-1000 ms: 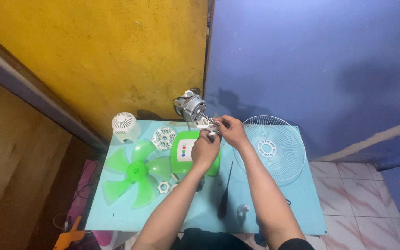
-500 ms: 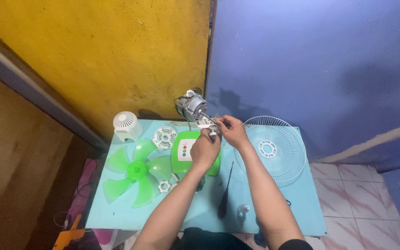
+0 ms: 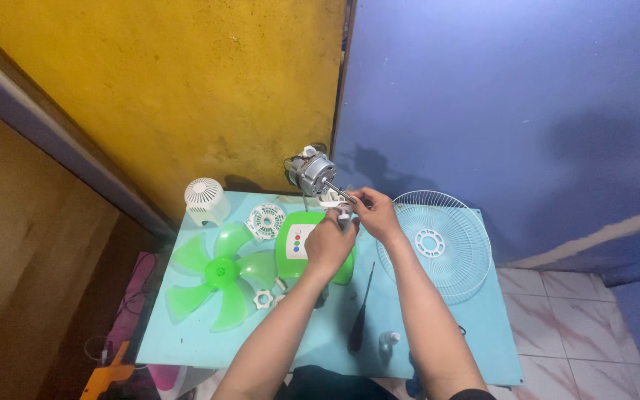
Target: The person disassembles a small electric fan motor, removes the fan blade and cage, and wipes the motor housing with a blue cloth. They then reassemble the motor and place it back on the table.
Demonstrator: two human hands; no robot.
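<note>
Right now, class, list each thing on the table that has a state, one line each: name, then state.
Fan motor: bare, housing off, shaft exposed, upright on its base.
Green fan blade: detached, lying flat.
White wire guard: removed, lying flat.
White motor cover: off, standing alone.
Screwdriver: lying unused.
Left hand: closed on a small white part.
Right hand: fingers at the shaft.

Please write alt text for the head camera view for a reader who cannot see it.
Two bare hands, left hand and right hand, work at a grey metal fan motor above a light blue table, which holds a green plastic fan blade and a white wire fan guard.
</note>
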